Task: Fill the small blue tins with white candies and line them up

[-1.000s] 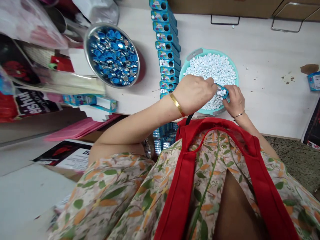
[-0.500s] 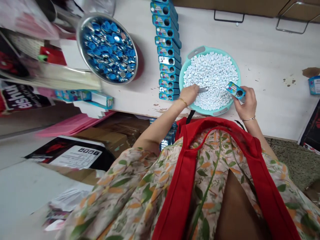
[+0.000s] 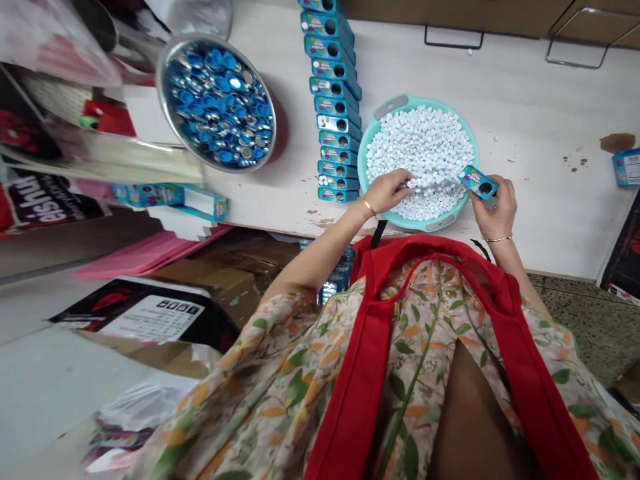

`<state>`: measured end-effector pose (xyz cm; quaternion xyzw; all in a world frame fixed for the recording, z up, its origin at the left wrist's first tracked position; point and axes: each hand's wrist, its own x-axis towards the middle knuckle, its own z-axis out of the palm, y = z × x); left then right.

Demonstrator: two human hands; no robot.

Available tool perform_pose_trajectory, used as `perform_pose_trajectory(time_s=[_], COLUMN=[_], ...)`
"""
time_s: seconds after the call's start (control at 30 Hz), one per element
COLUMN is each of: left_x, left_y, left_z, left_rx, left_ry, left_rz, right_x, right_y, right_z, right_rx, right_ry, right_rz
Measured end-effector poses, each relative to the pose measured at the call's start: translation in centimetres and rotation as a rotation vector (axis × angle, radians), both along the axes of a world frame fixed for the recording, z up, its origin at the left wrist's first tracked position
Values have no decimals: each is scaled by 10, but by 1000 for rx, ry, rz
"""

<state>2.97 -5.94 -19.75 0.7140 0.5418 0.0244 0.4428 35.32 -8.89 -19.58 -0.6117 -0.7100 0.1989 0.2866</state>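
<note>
A turquoise basin [image 3: 364, 143] full of small white candy pellets [image 3: 425, 137] stands on the table. My left hand [image 3: 389, 191] is over its near left side, fingers closed on a small, narrow scoop that is mostly hidden by a heap of pellets. In my right hand [image 3: 497, 207], at the basin's right rim, is a small blue candy box [image 3: 479, 182], tilted with its round dark hole facing up. Thumb and fingers grip its right end, and its left end hangs over the pellets.
Left of the basin runs a row of similar blue boxes [image 3: 337, 139], some with pellets on top. A steel bowl [image 3: 274, 127] of blue-and-silver caps stands farther left. Cartons with wire handles [image 3: 454, 47] line the back. Another blue box [image 3: 627, 168] lies far right.
My left hand has moved slightly right and pushed the scoop into the pellets, which now heap over it. My right hand and the box have shifted slightly right.
</note>
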Motion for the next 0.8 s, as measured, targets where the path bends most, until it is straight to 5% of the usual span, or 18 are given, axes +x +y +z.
perform_pose_trajectory(time_s=[0.2, 0.53, 0.8], left_x=[-26, 21, 42], left_y=[4, 23, 18], left_z=[68, 181, 215], left_rx=[211, 236, 287], left_ry=[-16, 438, 522], left_rz=[-144, -410, -488], right_x=[-24, -57, -57], right_y=[3, 9, 9], right_z=[-2, 5, 2], right_rx=[-19, -67, -70], right_ry=[-69, -112, -83], right_rz=[131, 308, 304])
